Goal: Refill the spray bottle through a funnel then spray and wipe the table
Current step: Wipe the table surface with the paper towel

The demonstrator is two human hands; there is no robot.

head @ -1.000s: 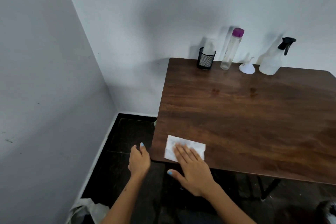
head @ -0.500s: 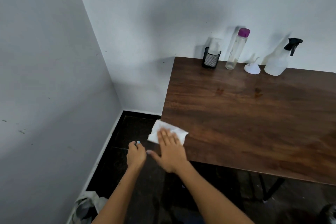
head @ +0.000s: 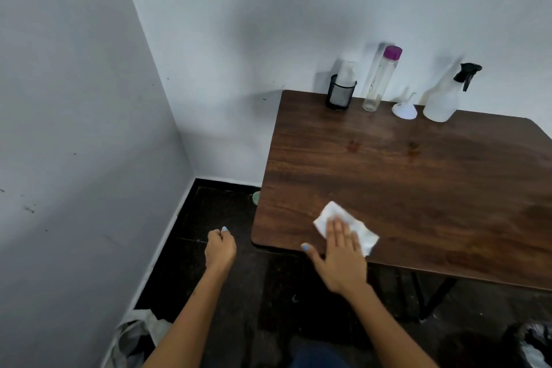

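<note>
Fingers (head: pixel 339 230) flat on one white cloth (head: pixel 331 213)

Two pale grey-white walls (head: pixel 74 98) are meeting in a corner, the left one carrying small dark scuffs and specks. A soft shadow is falling across the far wall above the table's back edge. Light is coming in evenly, source not showing. A dark wooden table (head: pixel 418 182) with rounded corners is standing against the far wall, its grain glossy and reflecting a faint sheen. A black metal leg (head: pixel 436 299) is angling down beneath the near edge. The floor (head: pixel 209 212) is dark, almost black, tiled, with a pale skirting strip running along the left wall. A crumpled light bag (head: pixel 134 337) is lying at the floor's lower left.
</note>
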